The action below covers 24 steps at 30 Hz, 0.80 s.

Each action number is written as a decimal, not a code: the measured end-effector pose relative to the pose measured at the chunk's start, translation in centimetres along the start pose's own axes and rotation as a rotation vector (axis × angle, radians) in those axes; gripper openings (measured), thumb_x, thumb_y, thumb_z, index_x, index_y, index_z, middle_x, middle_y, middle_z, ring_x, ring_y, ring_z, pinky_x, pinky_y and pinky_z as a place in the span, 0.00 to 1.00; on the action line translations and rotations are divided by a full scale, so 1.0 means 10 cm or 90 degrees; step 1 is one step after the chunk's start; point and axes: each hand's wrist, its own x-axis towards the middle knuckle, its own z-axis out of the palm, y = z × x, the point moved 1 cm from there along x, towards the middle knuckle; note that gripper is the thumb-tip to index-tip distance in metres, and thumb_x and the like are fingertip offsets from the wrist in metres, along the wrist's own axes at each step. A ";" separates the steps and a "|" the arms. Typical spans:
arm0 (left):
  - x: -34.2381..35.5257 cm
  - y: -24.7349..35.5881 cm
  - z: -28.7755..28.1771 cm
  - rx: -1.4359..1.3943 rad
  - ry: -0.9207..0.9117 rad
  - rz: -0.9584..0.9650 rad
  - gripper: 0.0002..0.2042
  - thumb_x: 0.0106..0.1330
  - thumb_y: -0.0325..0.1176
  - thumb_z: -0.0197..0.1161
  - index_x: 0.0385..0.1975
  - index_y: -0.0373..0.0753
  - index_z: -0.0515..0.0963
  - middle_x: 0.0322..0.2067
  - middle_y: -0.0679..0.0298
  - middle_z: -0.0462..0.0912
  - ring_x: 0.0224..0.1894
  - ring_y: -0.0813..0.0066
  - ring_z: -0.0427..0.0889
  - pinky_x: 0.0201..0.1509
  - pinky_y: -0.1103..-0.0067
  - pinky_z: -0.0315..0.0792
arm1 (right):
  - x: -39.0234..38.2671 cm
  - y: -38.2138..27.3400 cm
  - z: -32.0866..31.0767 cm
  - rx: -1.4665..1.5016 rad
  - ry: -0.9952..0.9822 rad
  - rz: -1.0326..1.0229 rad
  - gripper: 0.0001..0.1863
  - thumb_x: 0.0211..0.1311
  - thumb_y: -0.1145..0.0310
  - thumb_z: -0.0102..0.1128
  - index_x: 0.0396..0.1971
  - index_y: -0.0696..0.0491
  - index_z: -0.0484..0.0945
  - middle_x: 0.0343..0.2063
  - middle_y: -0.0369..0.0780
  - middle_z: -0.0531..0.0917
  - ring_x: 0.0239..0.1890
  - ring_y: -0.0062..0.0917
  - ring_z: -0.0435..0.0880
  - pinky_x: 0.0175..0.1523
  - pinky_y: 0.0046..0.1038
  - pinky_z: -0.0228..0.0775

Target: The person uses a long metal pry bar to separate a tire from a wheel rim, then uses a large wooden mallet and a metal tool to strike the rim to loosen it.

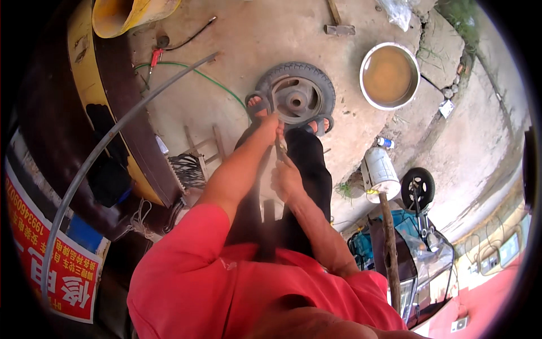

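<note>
A small wheel with a black tyre (323, 85) and a grey, dusty rim lies flat on the ground between my sandalled feet. My left hand (271, 127) is closed at the near edge of the wheel; what its fingers grip is too small to make out. Nearer to me, my right hand (288, 178) wraps round a slim, dull tool (282, 148) that points up toward my left hand. Its exact kind is unclear, and my fingers hide its lower part.
A metal basin (389, 104) of brownish water stands right of the wheel. A hammer (340, 29) lies beyond it. To the left are a red air gun (156, 56), a green hose (217, 85) and a bent grey pipe (113, 131). A white bucket (379, 169) stands at right.
</note>
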 end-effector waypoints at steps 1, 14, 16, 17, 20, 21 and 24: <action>-0.07 -0.11 -0.02 -0.020 -0.007 0.002 0.23 0.79 0.54 0.42 0.25 0.44 0.67 0.15 0.73 0.65 0.12 0.82 0.55 0.17 0.79 0.52 | -0.02 -0.01 -0.04 0.025 -0.016 0.000 0.35 0.74 0.72 0.46 0.78 0.44 0.49 0.19 0.29 0.64 0.14 0.13 0.57 0.18 0.20 0.48; -0.46 -1.33 -0.08 -0.196 -0.061 -0.131 0.25 0.79 0.55 0.43 0.26 0.41 0.71 0.15 0.73 0.66 0.12 0.81 0.60 0.20 0.77 0.56 | -0.54 0.38 -0.95 -0.152 0.053 0.028 0.35 0.72 0.71 0.50 0.77 0.48 0.52 0.21 0.31 0.67 0.15 0.13 0.61 0.17 0.19 0.50; -0.39 -1.39 -0.03 -0.219 -0.069 -0.134 0.25 0.79 0.54 0.43 0.26 0.41 0.71 0.15 0.73 0.66 0.12 0.80 0.60 0.20 0.76 0.57 | -0.45 0.36 -1.10 -0.167 0.049 0.024 0.35 0.72 0.71 0.50 0.77 0.48 0.53 0.21 0.31 0.68 0.15 0.13 0.61 0.17 0.19 0.51; -0.34 -1.44 -0.01 -0.238 -0.071 -0.138 0.25 0.79 0.54 0.43 0.25 0.41 0.71 0.15 0.72 0.67 0.12 0.80 0.61 0.21 0.76 0.57 | -0.43 0.33 -1.11 -0.177 0.043 0.023 0.35 0.71 0.71 0.50 0.76 0.49 0.53 0.21 0.31 0.68 0.15 0.13 0.62 0.17 0.20 0.51; -0.17 -1.46 0.02 -0.261 -0.071 -0.131 0.24 0.78 0.52 0.43 0.25 0.41 0.71 0.15 0.72 0.68 0.12 0.80 0.61 0.21 0.75 0.58 | -0.39 0.23 -1.10 -0.230 0.075 0.025 0.35 0.71 0.71 0.51 0.76 0.49 0.54 0.22 0.31 0.69 0.15 0.14 0.62 0.17 0.20 0.52; -0.10 -1.45 0.00 -0.265 -0.070 -0.132 0.24 0.78 0.52 0.43 0.25 0.41 0.71 0.15 0.72 0.68 0.12 0.80 0.61 0.21 0.75 0.58 | -0.35 0.21 -1.10 -0.233 0.075 0.028 0.35 0.71 0.71 0.51 0.76 0.49 0.54 0.22 0.31 0.69 0.15 0.14 0.62 0.17 0.20 0.52; -0.03 -1.45 0.03 -0.317 -0.080 -0.121 0.23 0.78 0.51 0.43 0.25 0.41 0.71 0.15 0.71 0.68 0.12 0.80 0.61 0.21 0.76 0.58 | -0.29 0.17 -1.14 -0.250 0.072 0.021 0.32 0.71 0.71 0.51 0.75 0.51 0.59 0.21 0.32 0.70 0.15 0.18 0.65 0.18 0.24 0.57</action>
